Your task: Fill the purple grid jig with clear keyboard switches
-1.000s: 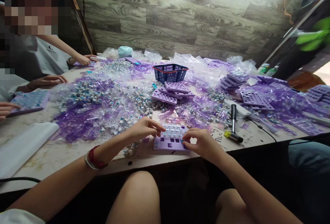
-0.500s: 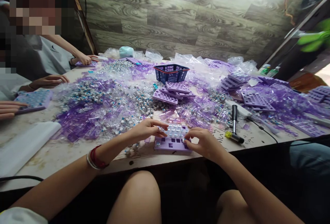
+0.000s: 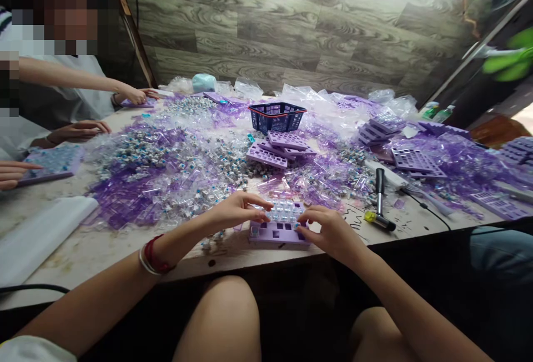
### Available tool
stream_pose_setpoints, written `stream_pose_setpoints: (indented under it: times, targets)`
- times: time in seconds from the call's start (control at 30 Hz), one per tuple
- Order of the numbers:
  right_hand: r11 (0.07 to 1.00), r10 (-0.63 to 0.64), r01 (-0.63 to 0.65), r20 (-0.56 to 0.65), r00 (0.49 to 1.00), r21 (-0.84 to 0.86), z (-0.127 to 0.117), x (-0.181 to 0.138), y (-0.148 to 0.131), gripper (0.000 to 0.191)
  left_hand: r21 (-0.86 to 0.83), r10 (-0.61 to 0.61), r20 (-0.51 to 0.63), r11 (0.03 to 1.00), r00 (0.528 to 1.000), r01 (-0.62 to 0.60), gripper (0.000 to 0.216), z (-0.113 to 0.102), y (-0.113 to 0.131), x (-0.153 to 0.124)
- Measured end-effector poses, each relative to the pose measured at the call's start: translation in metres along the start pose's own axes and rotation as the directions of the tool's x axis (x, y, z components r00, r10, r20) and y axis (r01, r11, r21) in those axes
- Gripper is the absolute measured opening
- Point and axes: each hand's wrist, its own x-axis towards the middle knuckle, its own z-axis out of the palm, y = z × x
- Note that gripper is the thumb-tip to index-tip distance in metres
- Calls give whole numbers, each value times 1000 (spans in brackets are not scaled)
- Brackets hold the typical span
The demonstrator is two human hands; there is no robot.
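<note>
A purple tray (image 3: pixel 278 232) with square sockets lies at the table's near edge, its far rows filled with clear switch parts (image 3: pixel 283 211). My left hand (image 3: pixel 234 211) rests at the tray's left end, fingers curled and pinched over a small clear piece I cannot make out. My right hand (image 3: pixel 328 230) sits at the tray's right end, fingertips pinched against the tray's upper right. A red and silver bangle is on my left wrist.
Heaps of clear and purple plastic parts (image 3: pixel 166 167) cover the table (image 3: pixel 83 251). A blue basket (image 3: pixel 276 116) and stacked purple trays (image 3: pixel 278 150) stand behind. A black and yellow tool (image 3: pixel 378 198) lies right. Other people's hands (image 3: pixel 79 130) work at the left.
My left hand has crept slightly right along the tray's top edge; my right hand has shifted a little. A person at the left has leaned in.
</note>
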Motion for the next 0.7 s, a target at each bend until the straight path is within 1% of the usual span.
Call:
stream_pose_setpoints:
  times: [0.1, 0.27, 0.4, 0.47, 0.53, 0.63, 0.7]
  targets:
    - [999, -20, 20, 0, 1000, 39, 0, 1, -1, 7, 2, 3, 9, 1000, 1000, -3, 36, -1, -1, 0]
    - [997, -9, 9, 3, 1000, 75, 1, 3, -3, 9, 19, 21, 21, 1000, 1000, -21, 35, -1, -3, 1]
    - [990, -7, 7, 2, 1000, 143, 4, 5, 0, 11, 3, -16, 70, 1000, 997, 16, 45, 1, -1, -2]
    - [985, -13, 11, 7, 1000, 174, 5, 6, 3, 10, -6, -19, 77, 1000, 997, 20, 44, 2, 0, -3]
    - [983, -18, 14, 16, 1000, 183, 6, 7, 5, 10, -14, -6, 72, 1000, 997, 7, 40, 2, 1, -3]
    - [984, -26, 22, 24, 999, 178, 4, 7, 7, 11, -18, 7, 73, 1000, 997, -6, 40, 2, 0, -3]
    - [985, -46, 47, -7, 999, 167, 1, 7, 7, 10, 5, 26, 84, 1000, 996, -27, 40, 3, -2, -1]
